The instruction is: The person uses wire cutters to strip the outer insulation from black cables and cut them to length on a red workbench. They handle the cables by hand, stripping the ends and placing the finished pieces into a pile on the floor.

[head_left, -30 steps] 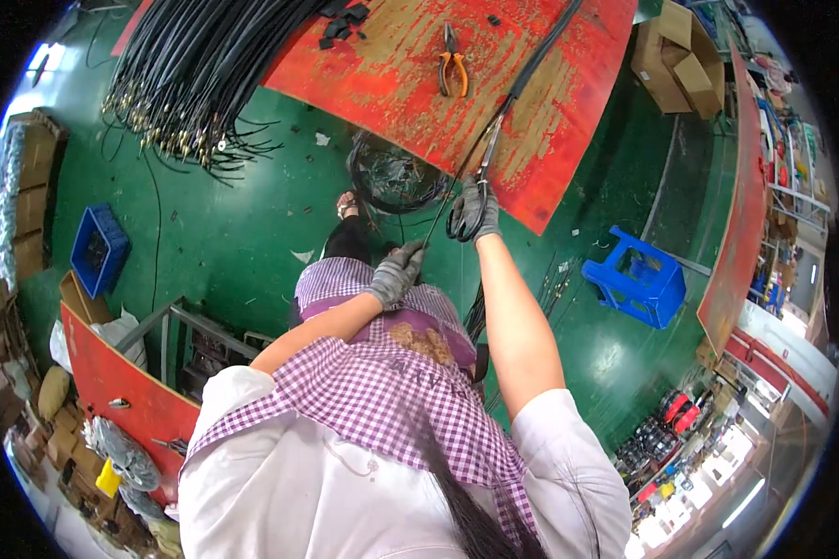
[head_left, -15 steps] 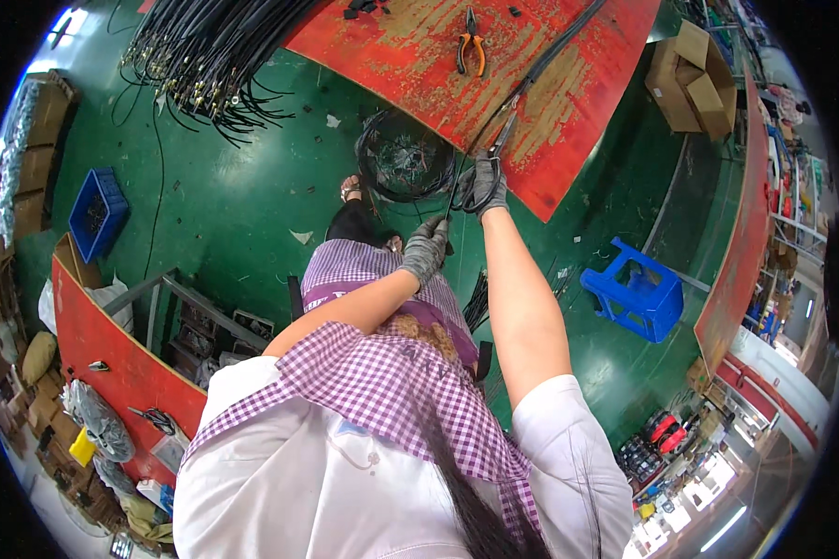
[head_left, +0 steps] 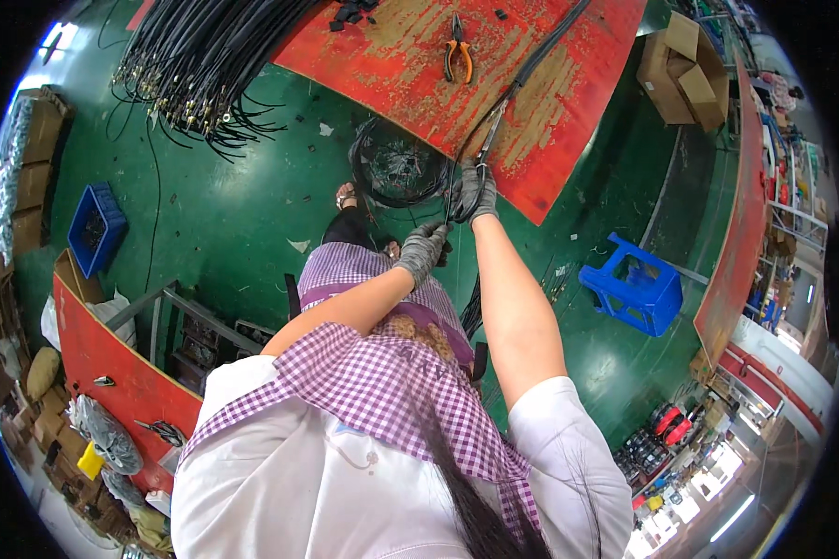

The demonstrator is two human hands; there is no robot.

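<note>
Both of my hands wear grey gloves and meet near the front edge of the red worn tabletop (head_left: 410, 84). My left hand (head_left: 422, 252) is closed on the end of a thin black cable (head_left: 451, 186) in front of my apron. Just above it and to the right, my right hand (head_left: 475, 196) grips scissors (head_left: 489, 140). Their silver blades point away over the table corner and look nearly together. Black strands run from the hands up along a bundle of black cables (head_left: 541, 54) lying across the table. My fingers partly hide the scissor handles.
Orange-handled pliers (head_left: 458, 58) lie on the tabletop. Many black cables with metal ends (head_left: 196, 102) hang at the far left. A coil of black cable (head_left: 396, 166) is on the green floor. A blue stool (head_left: 634, 284) is at right, a blue crate (head_left: 97, 228) at left.
The scissor blades, apart earlier, have come nearly together. My right hand has shifted slightly left and nearer my left hand. The whole view has tilted a little.
</note>
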